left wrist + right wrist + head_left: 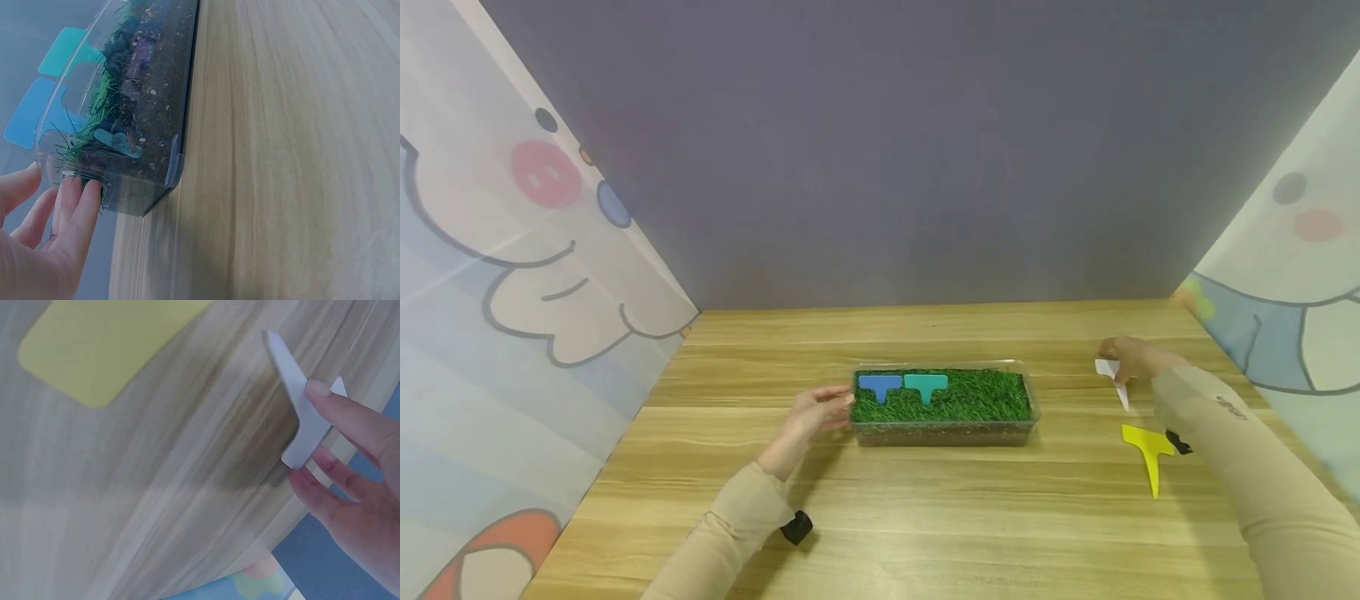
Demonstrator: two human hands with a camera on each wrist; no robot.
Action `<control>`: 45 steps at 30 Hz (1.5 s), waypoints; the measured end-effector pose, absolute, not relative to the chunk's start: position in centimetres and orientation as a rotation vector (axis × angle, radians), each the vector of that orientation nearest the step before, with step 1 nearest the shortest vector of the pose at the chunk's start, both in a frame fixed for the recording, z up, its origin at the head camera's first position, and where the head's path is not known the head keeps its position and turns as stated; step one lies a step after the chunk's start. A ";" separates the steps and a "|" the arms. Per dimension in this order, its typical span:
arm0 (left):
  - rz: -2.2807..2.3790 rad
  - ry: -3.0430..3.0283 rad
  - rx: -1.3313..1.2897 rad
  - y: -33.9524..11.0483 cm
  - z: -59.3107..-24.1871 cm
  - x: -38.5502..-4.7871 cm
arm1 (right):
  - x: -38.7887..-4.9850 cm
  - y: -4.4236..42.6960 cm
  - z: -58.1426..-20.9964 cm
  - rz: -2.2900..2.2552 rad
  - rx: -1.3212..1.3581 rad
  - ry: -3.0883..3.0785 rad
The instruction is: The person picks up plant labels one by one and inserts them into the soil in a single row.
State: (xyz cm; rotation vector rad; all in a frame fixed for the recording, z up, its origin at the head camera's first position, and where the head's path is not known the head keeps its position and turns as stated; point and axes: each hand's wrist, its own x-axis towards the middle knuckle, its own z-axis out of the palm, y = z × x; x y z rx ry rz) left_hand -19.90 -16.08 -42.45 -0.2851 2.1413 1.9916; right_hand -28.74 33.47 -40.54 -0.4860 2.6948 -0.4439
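Observation:
A clear plastic planter box with soil and green grass stands mid-table. A blue T-shaped plant label and a teal one stand upright side by side in its left half. My left hand is at the box's left end; in the left wrist view its fairly straight fingers touch the end wall. Over at the right, my right hand pinches a white T-shaped plant label, thumb on top and fingertips at its edge. Nearer the front lies a yellow plant label.
The wooden table meets a grey panel at its back. Cartoon-printed walls flank the left and right sides. Black wrist-mounted pieces show below the left sleeve and beside the right one.

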 end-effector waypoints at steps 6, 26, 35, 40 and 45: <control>2.002 2.132 -0.271 -16.0 -42.2 -19.7 | -28.7 33.6 -40.3 -0.490 -0.434 2.679; 1.986 2.147 -0.229 -16.3 -42.5 -19.8 | -28.9 34.0 -40.4 -0.480 -0.488 2.759; 1.974 2.158 -0.282 -16.1 -42.3 -19.8 | -28.5 34.1 -39.4 -0.411 -0.596 2.853; 1.972 2.164 -0.290 -16.1 -42.4 -19.9 | -28.5 34.3 -38.7 -0.371 -0.680 2.879; 1.998 2.153 -0.282 -16.0 -41.9 -19.6 | -28.4 34.4 -38.2 -0.414 -0.729 2.854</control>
